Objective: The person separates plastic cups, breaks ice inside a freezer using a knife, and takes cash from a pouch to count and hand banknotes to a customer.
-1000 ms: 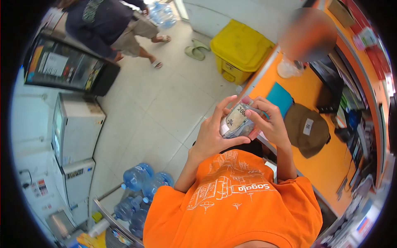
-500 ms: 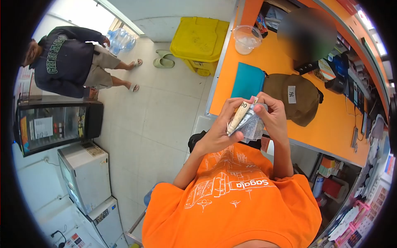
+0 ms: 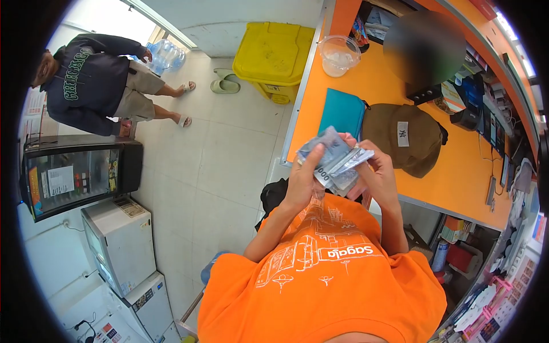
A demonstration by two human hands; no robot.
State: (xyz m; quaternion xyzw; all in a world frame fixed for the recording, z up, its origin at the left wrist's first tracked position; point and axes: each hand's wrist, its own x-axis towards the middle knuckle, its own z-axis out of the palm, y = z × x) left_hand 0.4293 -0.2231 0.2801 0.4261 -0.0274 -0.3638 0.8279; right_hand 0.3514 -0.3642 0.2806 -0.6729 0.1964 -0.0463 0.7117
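Observation:
In the head view I hold a bundle of banknotes (image 3: 337, 163) in front of my orange shirt. My left hand (image 3: 302, 182) is closed on the notes, with the thumb lying over a grey-blue one. My right hand (image 3: 378, 178) grips the folded part of the bundle from the other side. The notes are fanned and overlap, and their exact count cannot be made out. Just beyond them, a teal pouch (image 3: 342, 111) and a brown cap (image 3: 400, 134) lie on the orange counter (image 3: 377, 80).
A clear plastic cup (image 3: 338, 57) stands on the counter. Left of it is a yellow lidded bin (image 3: 273, 54), near green slippers (image 3: 225, 86). A person in a dark hoodie (image 3: 86, 83) stands by blue water bottles (image 3: 166, 56). A glass-front fridge (image 3: 74, 174) is at the left.
The notes have been spread apart; a grey-blue note now shows under my left thumb, where a folded yellowish note was before. Both hands still hold the bundle.

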